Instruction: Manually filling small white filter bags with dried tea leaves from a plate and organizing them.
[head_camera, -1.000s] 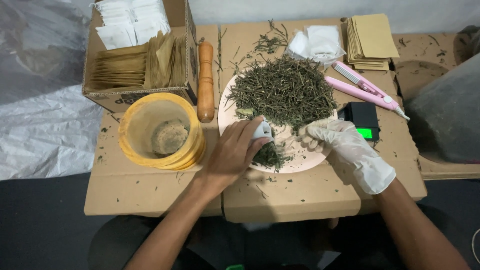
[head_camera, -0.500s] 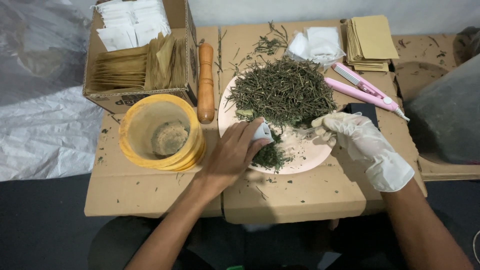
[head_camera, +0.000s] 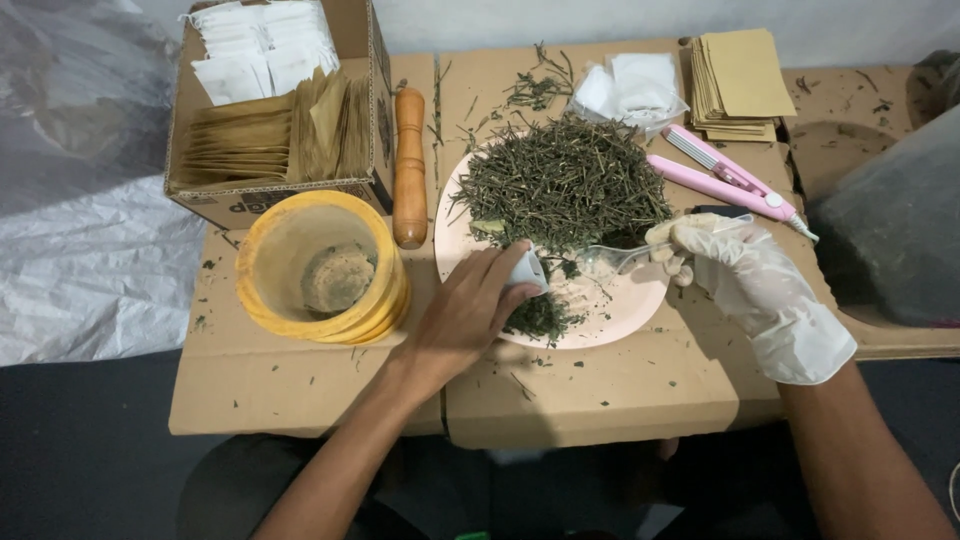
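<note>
The bare left hand (head_camera: 465, 320) is pinching a small white paper sachet (head_camera: 527, 270) open over the round pink plate (head_camera: 610, 322). The gloved right hand (head_camera: 745, 275) is gripping a clear plastic spoon (head_camera: 625, 258); tilting it slowly would limit spillage of the dried green herb (head_camera: 560, 190).

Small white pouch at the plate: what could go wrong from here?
1. The small white pouch is pinched only by the left hand; it could tip and spill.
2. The clear spoon in the gloved right hand may drop herbs past the pink plate rim.
</note>
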